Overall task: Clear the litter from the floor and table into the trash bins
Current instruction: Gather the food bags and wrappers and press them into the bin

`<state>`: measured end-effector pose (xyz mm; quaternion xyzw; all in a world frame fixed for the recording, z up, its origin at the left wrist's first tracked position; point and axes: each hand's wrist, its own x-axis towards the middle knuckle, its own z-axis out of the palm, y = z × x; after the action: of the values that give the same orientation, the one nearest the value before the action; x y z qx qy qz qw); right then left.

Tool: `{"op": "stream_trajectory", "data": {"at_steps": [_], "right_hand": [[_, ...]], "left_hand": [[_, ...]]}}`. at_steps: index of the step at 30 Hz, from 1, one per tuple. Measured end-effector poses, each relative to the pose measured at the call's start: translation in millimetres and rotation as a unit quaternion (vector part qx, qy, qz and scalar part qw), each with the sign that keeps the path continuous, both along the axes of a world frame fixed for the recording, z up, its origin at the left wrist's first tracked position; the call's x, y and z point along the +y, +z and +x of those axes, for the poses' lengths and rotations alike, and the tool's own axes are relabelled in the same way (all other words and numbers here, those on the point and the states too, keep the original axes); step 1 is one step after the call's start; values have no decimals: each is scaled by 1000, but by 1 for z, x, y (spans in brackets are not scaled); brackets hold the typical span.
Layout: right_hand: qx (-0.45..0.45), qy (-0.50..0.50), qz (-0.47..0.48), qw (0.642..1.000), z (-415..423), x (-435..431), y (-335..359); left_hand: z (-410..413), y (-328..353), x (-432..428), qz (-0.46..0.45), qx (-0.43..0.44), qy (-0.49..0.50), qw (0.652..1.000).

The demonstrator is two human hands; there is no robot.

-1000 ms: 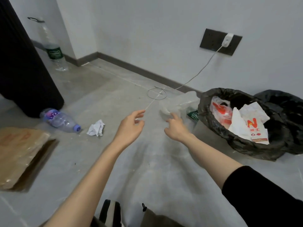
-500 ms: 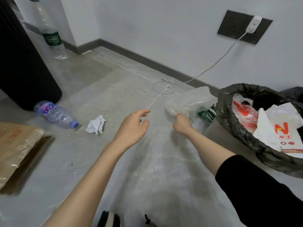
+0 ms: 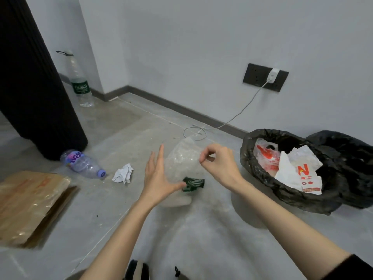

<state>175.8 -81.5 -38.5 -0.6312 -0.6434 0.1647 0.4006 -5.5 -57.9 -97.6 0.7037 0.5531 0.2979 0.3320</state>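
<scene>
Grey concrete floor [image 3: 105,126], white wall [image 3: 181,47], dark skirting [image 3: 177,107].

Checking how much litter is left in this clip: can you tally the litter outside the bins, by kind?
Plastic bottles: 3 (upright bottle, lying bottle, crushed bottle pinched by the right hand)
Crumpled tissue: 1
Brown paper bag: 1
Total: 5

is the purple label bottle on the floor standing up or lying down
Lying down: the purple-label bottle rests lengthwise on the floor, its cap pointing toward the crumpled white tissue.
</scene>
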Motion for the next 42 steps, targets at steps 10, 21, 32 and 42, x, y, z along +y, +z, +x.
{"op": "stream_trajectory", "data": {"at_steps": [10,21,32,42], "right_hand": [[111,48,45,992,-6,-58,79],[-148,91,-118,978,22,-113,62],[16,10,45,999,33,-114,87],[545,-143,16,826,71,-123,123]], "left_hand": [[6,60,-37,-83,-67,-32,994],[18,133,-58,-256,-411,-30,875],[20,181,-86,-305,-500,-179,790],[48,159,-103,-249,-288,-94,920]]}}
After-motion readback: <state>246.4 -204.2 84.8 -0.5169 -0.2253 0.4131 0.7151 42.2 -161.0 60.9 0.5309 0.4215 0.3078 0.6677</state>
